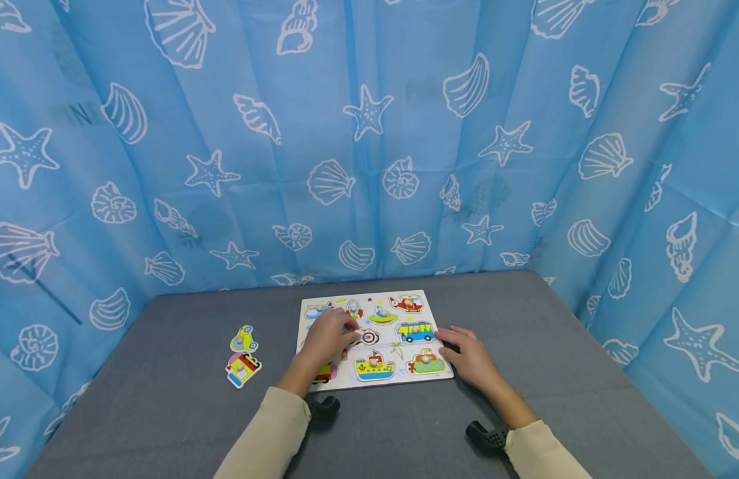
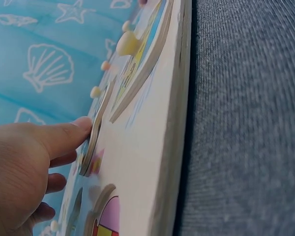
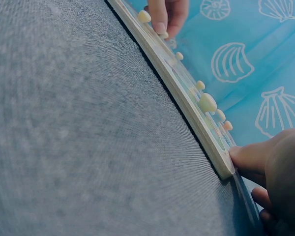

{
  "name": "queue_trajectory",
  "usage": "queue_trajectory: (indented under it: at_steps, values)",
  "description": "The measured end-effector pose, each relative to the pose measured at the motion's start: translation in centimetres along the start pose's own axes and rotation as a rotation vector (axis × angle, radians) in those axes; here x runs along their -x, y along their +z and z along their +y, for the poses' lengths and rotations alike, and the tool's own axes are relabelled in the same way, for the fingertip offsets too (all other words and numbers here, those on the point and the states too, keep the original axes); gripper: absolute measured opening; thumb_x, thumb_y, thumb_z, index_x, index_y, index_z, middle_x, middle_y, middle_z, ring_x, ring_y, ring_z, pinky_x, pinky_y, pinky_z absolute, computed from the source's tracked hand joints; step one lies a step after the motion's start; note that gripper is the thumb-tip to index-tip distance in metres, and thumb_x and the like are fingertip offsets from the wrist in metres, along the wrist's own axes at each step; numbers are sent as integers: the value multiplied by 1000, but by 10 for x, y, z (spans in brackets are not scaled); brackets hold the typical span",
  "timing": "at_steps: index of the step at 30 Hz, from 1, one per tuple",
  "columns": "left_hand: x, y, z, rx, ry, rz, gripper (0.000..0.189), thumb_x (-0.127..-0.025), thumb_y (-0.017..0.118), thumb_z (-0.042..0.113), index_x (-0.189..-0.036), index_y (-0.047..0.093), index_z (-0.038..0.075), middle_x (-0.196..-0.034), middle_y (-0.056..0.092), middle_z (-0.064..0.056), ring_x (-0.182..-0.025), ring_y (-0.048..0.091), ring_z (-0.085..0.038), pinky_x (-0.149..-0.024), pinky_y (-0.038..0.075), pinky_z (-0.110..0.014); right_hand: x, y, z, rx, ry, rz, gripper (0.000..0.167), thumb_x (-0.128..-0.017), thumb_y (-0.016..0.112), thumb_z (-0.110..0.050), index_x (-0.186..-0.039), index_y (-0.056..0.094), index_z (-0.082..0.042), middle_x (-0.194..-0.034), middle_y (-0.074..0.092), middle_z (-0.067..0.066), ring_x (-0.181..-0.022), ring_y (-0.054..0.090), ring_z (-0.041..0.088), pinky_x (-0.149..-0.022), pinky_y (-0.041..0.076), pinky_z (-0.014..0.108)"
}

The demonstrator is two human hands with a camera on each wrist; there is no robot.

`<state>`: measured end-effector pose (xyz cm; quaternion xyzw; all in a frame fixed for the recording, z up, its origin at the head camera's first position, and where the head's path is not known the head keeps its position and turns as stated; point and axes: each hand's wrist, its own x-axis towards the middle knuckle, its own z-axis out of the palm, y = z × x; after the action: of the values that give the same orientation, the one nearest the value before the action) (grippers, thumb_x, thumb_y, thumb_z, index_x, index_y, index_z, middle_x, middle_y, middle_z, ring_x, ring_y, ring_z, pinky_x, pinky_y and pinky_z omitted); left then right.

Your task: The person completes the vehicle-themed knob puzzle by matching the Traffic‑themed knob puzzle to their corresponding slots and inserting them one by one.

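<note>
A white wooden knob puzzle board (image 1: 402, 376) lies on the table. My left hand (image 1: 328, 336) is over its left half and pinches a puzzle piece with a round wheel (image 1: 368, 338) by its knob; the rest of that piece is hidden. In the left wrist view the thumb (image 2: 71, 135) meets the piece's edge, low against the board. At the board's right edge rests my right hand (image 1: 472, 358), fingers extended, near the blue bus piece (image 1: 416, 331) and the submarine piece (image 1: 426, 361). In the right wrist view its thumb (image 3: 248, 155) touches the board's corner.
Left of the board lie a loose yellow-green car piece (image 1: 244, 339) and a loose train piece (image 1: 244, 370). A ship piece (image 1: 374, 367), a helicopter piece (image 1: 408, 303) and others sit on the board. A blue shell-print curtain (image 1: 369, 219) hangs behind the grey table (image 1: 405, 432).
</note>
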<state>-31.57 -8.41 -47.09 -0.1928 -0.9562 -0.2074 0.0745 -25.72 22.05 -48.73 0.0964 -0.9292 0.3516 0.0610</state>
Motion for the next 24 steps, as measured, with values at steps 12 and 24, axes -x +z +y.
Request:
queue_trajectory:
  at_steps: [12,24]
  values:
    - [-6,5,5,23,-45,-19,11,-84,77,32,-88,73,23,-81,54,12,-81,49,-10,-72,45,-31,0,0,-2,12,-1,7,37,-92,65,-6,-129,62,-2,-134,57,15,-134,37,40,-104,29,62]
    - [-6,5,8,22,-57,-37,12,-83,78,32,-87,73,22,-82,54,11,-80,49,-12,-72,46,-32,0,0,-1,8,0,7,37,-92,64,-6,-129,62,-2,-134,57,16,-134,37,41,-104,28,63]
